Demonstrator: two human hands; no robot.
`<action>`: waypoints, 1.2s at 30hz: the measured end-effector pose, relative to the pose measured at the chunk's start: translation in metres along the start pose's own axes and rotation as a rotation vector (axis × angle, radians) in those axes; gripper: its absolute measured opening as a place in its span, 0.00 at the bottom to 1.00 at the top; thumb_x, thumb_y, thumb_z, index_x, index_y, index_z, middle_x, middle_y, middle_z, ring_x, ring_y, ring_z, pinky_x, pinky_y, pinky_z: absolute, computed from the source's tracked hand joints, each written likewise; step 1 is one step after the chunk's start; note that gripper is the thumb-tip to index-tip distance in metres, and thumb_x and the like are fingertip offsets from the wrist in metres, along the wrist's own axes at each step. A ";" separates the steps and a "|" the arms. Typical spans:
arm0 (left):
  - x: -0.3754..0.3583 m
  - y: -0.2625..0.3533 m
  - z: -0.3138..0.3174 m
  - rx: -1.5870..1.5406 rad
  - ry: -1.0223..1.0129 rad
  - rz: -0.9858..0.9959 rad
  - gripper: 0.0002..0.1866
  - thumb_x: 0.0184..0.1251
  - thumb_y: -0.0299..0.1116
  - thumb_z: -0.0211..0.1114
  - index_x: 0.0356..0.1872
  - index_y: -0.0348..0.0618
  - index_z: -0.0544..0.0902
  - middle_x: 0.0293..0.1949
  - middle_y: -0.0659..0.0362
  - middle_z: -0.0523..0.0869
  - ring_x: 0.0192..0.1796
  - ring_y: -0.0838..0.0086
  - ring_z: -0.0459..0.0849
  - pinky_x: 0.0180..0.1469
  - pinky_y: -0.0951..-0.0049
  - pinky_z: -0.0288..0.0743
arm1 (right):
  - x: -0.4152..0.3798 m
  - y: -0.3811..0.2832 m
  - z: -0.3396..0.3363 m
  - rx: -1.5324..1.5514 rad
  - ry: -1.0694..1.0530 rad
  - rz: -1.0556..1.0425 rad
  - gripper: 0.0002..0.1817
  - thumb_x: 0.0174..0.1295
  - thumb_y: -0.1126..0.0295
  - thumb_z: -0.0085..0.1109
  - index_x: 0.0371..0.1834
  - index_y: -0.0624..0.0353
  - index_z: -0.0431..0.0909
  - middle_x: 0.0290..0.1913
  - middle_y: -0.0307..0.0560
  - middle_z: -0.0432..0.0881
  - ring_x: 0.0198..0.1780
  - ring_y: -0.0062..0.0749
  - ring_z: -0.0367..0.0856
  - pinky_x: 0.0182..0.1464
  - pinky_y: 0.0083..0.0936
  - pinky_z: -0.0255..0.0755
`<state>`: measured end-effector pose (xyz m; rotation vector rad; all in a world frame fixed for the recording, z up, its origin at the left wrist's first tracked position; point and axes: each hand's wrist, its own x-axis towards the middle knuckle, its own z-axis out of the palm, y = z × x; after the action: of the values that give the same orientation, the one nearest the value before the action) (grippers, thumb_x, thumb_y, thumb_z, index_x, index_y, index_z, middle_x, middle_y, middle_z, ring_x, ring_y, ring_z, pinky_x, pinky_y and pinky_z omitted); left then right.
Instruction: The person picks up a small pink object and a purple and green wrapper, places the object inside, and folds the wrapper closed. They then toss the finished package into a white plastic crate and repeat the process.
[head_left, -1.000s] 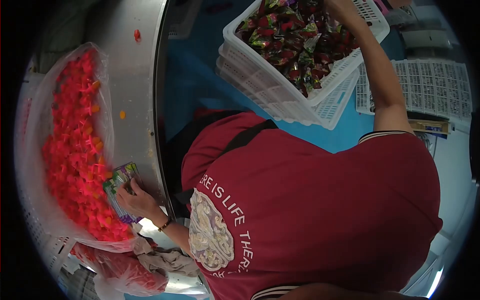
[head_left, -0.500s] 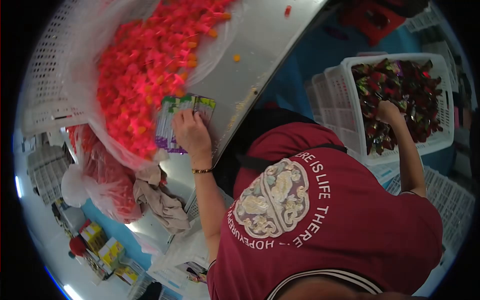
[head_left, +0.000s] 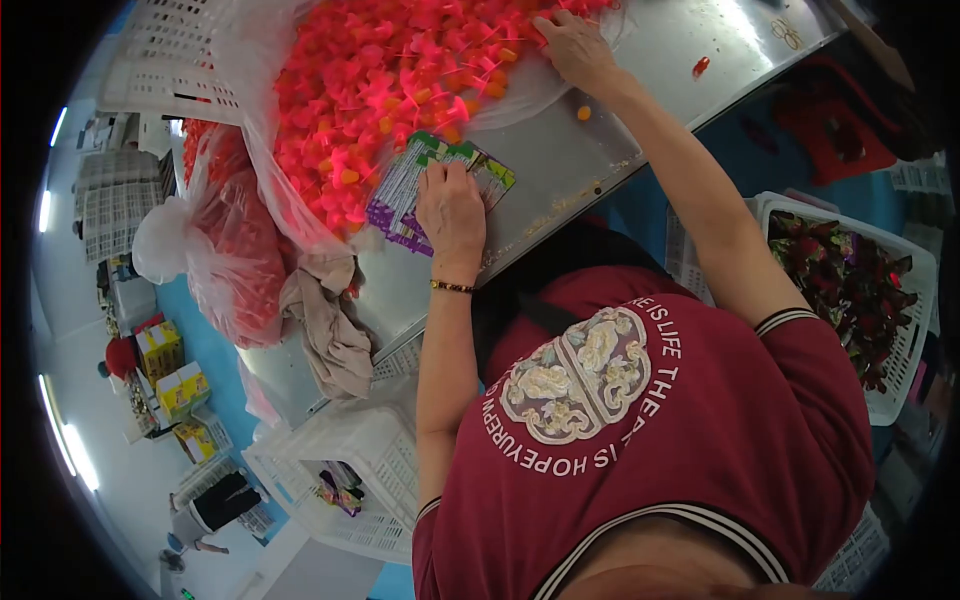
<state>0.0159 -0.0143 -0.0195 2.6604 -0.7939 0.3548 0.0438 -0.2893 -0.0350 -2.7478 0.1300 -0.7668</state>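
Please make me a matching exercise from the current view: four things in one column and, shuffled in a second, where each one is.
Things
1. Left hand
2. Right hand
3. Beige cloth
4. Yellow-orange piece

Places
A. Beside the plastic bag of red pieces
B. Lying apart on the bare metal tabletop
C. On the stack of printed green-and-purple packets
D. At the edge of the large pile of pink-red pieces

Pairs
1-C, 2-D, 3-A, 4-B
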 end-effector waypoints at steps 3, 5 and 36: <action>0.001 0.000 0.001 0.024 -0.008 -0.006 0.04 0.60 0.29 0.63 0.34 0.40 0.82 0.38 0.54 0.81 0.44 0.58 0.80 0.42 0.60 0.78 | 0.000 -0.005 0.014 -0.039 -0.064 0.046 0.17 0.60 0.73 0.55 0.54 0.54 0.73 0.50 0.57 0.77 0.51 0.56 0.78 0.53 0.41 0.74; 0.002 0.002 0.000 0.044 -0.020 -0.001 0.04 0.61 0.28 0.62 0.34 0.40 0.82 0.38 0.54 0.81 0.44 0.58 0.81 0.41 0.60 0.78 | -0.016 -0.012 0.014 0.160 -0.039 -0.009 0.21 0.58 0.75 0.57 0.56 0.53 0.73 0.50 0.57 0.76 0.49 0.55 0.79 0.51 0.41 0.75; -0.013 -0.007 0.013 -0.260 0.160 -0.094 0.04 0.58 0.25 0.63 0.32 0.38 0.79 0.44 0.54 0.83 0.47 0.58 0.81 0.48 0.63 0.76 | -0.051 -0.069 -0.033 0.726 -0.333 0.319 0.31 0.60 0.72 0.59 0.69 0.52 0.67 0.39 0.53 0.83 0.39 0.50 0.82 0.47 0.35 0.75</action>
<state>0.0116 -0.0075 -0.0376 2.3833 -0.6170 0.4044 -0.0159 -0.2232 -0.0128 -2.0474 0.1721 -0.1968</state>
